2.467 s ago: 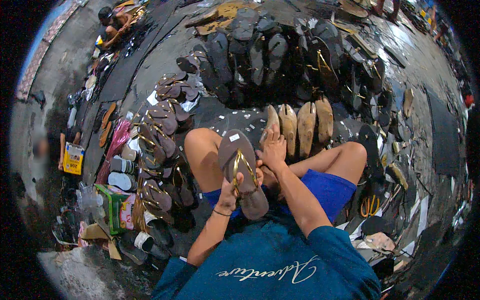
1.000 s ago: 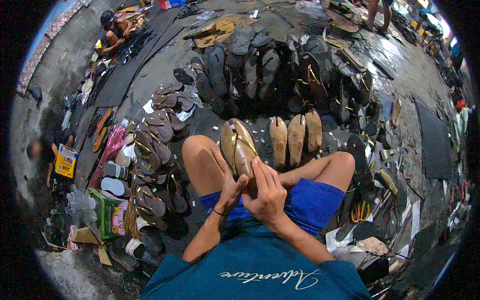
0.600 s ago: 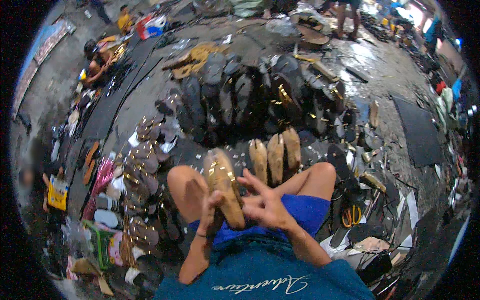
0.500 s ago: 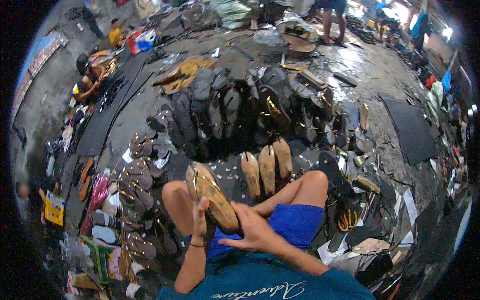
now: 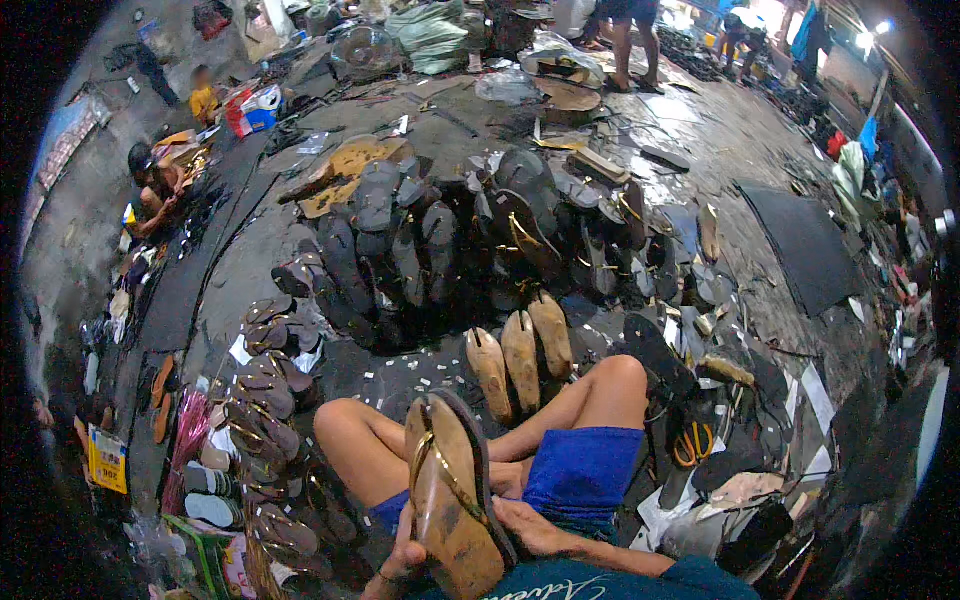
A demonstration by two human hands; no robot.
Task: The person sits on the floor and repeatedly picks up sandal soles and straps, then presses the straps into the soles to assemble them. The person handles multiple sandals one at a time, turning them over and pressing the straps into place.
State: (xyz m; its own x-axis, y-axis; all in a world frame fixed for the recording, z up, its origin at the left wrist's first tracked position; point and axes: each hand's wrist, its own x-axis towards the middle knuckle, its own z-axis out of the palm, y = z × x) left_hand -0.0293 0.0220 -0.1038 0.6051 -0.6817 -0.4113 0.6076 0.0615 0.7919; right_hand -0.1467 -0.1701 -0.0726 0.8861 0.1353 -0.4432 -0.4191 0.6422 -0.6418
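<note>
Upright over my lap is a wooden shoe last (image 5: 455,535) with a thong sandal on it. Gold straps (image 5: 432,470) cross the last's face, and the sandal's dark sole (image 5: 486,490) shows along its right edge. My left hand (image 5: 400,552) is wrapped round the last's lower left side, partly hidden behind it. Against the sole's right edge, my right hand (image 5: 530,527) is closed, its fingertips pressed to the rim. Beyond my crossed legs stand three more wooden lasts (image 5: 519,355), close together.
Rows of dark sandals (image 5: 405,250) stand ahead. Strapped sandals (image 5: 265,390) pile up on the left. Orange-handled scissors (image 5: 693,441) lie among scraps at right. A black sheet (image 5: 800,245) lies farther right. Another person (image 5: 155,190) sits at far left.
The last with the sandal has come down closer to my body and turned more upright, showing the sole's edge. My right hand has shifted from its heel end to the sole's right edge.
</note>
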